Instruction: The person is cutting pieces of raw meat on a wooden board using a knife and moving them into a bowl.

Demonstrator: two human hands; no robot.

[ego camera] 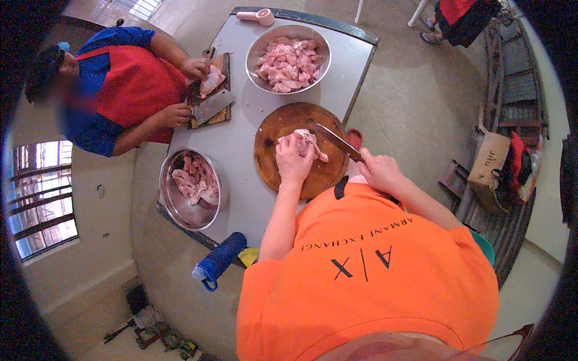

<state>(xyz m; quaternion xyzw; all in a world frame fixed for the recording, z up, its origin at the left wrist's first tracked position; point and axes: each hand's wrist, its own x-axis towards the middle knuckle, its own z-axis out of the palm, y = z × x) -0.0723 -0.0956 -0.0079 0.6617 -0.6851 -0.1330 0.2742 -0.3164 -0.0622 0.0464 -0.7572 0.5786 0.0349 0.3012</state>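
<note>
My left hand (pixel 294 155) grips a piece of raw chicken (pixel 310 143) on a round wooden chopping board (pixel 277 173). The fingers cover much of the meat, and its narrow end sticks out to the right. In my right hand (pixel 379 169) is the handle of a kitchen knife (pixel 337 141). Its blade slants up and left over the board's right side, apart from the chicken. Beyond the board stands a steel bowl (pixel 252 74) heaped with cut raw chicken pieces (pixel 292 63). To the left, another steel bowl (pixel 165 210) holds larger raw chicken parts (pixel 196 180).
Across the table (pixel 246 131), a co-worker in a red apron (pixel 140 85) holds a cleaver (pixel 213 107) and chicken (pixel 212 81) on a rectangular board (pixel 224 115). A pink handheld fan (pixel 262 17) lies at the far edge. A blue bottle (pixel 221 257) is near the left corner.
</note>
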